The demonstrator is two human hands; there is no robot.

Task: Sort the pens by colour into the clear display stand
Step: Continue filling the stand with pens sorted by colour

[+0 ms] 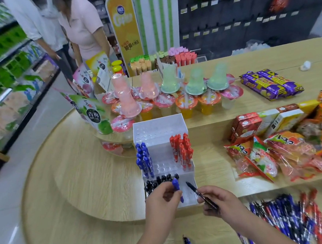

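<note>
A clear stepped display stand sits mid-counter. Blue pens stand in its left holes, red pens in its right holes, and black pens fill the front row's left part. My left hand grips a blue pen in front of the stand's lowest step. Just right of it, my right hand pinches a black pen, tip pointing up-left toward the front row. A loose pile of blue, red and black pens lies at the lower right.
Jelly cups and a green pouch crowd the ledge behind the stand. Snack packets and boxes lie to the right. Two loose pens rest near the front edge. Two people stand by shelves at the back left.
</note>
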